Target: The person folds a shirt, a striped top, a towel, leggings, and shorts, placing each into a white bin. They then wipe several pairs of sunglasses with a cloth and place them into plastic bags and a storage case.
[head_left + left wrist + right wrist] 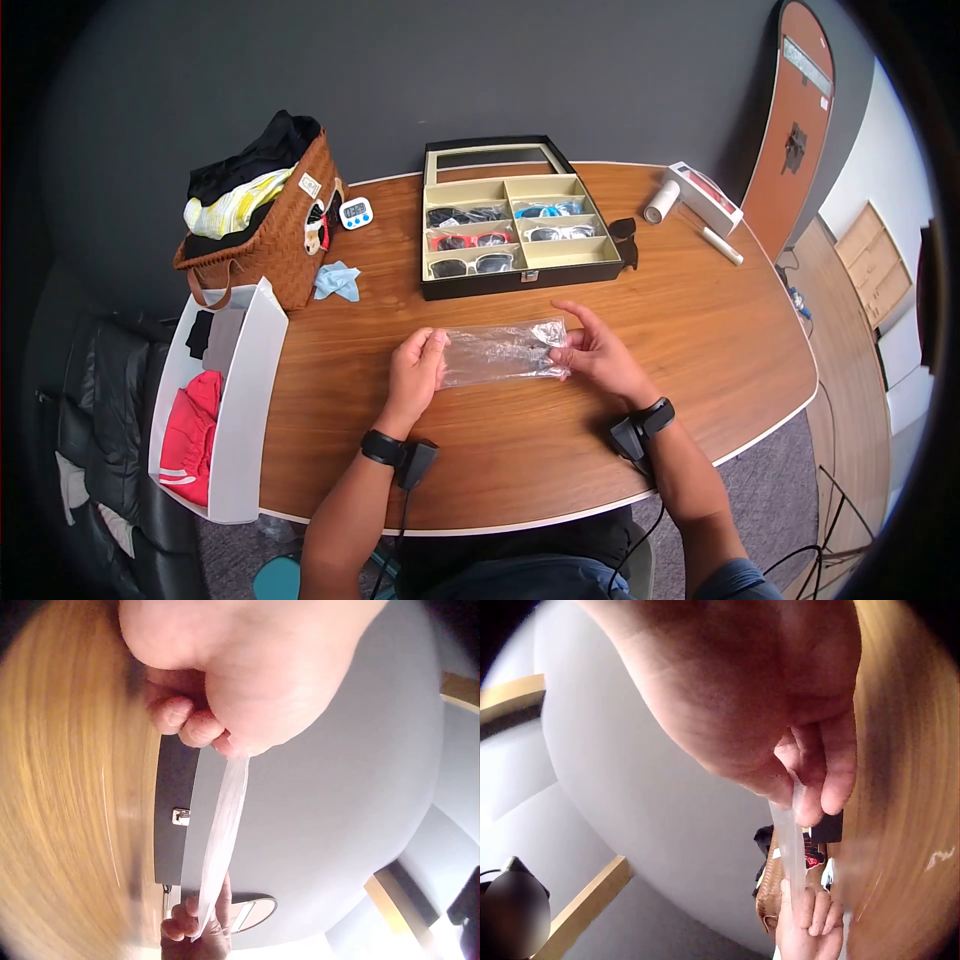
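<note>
A clear plastic bag is stretched flat between the two hands above the wooden table. The left hand pinches its left end, thumb on top and fingers curled under. At the other end the right hand pinches the bag between thumb and fingers, with the index finger extended. From the left wrist view the bag appears edge-on as a thin strip below the left hand. The right wrist view shows the strip leaving the right hand's fingertips.
Behind the hands stands an open case holding several glasses in compartments. A woven basket of clothes, a timer, a blue cloth and a white box are at left. A white tube and a box lie at back right.
</note>
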A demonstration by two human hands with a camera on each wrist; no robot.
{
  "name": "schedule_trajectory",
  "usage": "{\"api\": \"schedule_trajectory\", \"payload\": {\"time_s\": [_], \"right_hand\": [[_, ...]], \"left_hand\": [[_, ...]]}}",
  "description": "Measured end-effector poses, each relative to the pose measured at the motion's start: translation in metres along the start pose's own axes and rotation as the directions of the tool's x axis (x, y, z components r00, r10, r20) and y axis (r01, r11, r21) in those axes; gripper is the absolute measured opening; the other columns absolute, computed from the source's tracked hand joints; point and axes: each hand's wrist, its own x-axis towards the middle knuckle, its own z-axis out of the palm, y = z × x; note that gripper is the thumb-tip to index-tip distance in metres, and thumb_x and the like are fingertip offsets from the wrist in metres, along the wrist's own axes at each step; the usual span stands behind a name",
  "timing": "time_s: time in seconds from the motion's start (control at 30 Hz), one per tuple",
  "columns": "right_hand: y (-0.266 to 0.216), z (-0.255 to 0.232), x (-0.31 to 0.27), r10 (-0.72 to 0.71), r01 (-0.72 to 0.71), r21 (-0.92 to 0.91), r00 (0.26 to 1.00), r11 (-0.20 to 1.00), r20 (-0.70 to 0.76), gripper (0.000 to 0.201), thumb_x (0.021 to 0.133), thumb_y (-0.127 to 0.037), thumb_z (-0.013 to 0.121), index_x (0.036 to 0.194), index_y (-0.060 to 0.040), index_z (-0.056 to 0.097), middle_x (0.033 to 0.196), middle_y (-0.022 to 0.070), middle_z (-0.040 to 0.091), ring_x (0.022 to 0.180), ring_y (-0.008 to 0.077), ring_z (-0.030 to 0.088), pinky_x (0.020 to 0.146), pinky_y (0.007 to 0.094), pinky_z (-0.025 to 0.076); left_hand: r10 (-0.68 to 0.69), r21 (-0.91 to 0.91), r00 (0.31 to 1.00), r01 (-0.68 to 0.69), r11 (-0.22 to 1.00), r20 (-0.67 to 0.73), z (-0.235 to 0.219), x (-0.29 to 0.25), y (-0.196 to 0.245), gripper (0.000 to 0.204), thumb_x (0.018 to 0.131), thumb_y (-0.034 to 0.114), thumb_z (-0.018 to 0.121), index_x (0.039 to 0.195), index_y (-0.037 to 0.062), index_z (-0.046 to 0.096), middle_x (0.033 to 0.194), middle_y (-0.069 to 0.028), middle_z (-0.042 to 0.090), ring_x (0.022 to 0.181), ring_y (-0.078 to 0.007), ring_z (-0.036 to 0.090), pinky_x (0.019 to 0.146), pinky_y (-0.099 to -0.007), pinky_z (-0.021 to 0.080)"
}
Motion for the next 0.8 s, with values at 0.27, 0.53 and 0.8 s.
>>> {"api": "schedule_trajectory", "payload": {"time_s": [0.27,0.53,0.8], "right_hand": [[0.003,-0.008,-0.004,-0.068,0.078,-0.090,0.992,0.993,0.102,0.025,0.095,-0.002,0.057,0.120,-0.0039,0.059,0.088,0.0035,0.064,0.076,0.0101,0.060,0.071,0.0241,0.050],[-0.050,-0.142,-0.018,-0.369,0.393,-0.122,0.651,0.911,-0.663,0.016,0.093,-0.008,0.060,0.107,-0.0005,0.063,0.091,0.0058,0.065,0.076,0.0116,0.061,0.068,0.0240,0.051],[-0.006,-0.252,-0.072,-0.143,-0.341,-0.458,0.655,0.821,-0.742,0.029,0.091,-0.024,0.063,0.109,-0.0023,0.064,0.082,0.0082,0.067,0.072,0.0164,0.064,0.064,0.0285,0.052]], "left_hand": [[-0.061,-0.057,0.994,0.066,0.996,0.086,-0.002,0.000,-0.002,0.027,0.103,0.027,0.048,0.093,0.0040,0.058,0.055,0.0046,0.042,0.044,-0.0024,0.035,0.040,-0.0206,0.027],[-0.041,-0.015,0.990,0.044,0.999,0.135,-0.002,0.004,-0.005,0.030,0.105,0.028,0.041,0.096,0.0036,0.056,0.057,0.0021,0.044,0.047,-0.0055,0.038,0.043,-0.0212,0.031],[-0.050,-0.017,0.990,0.053,0.998,0.135,-0.001,0.001,-0.001,0.031,0.104,0.029,0.045,0.094,0.0033,0.058,0.058,0.0028,0.046,0.047,-0.0036,0.040,0.043,-0.0201,0.033]]}}
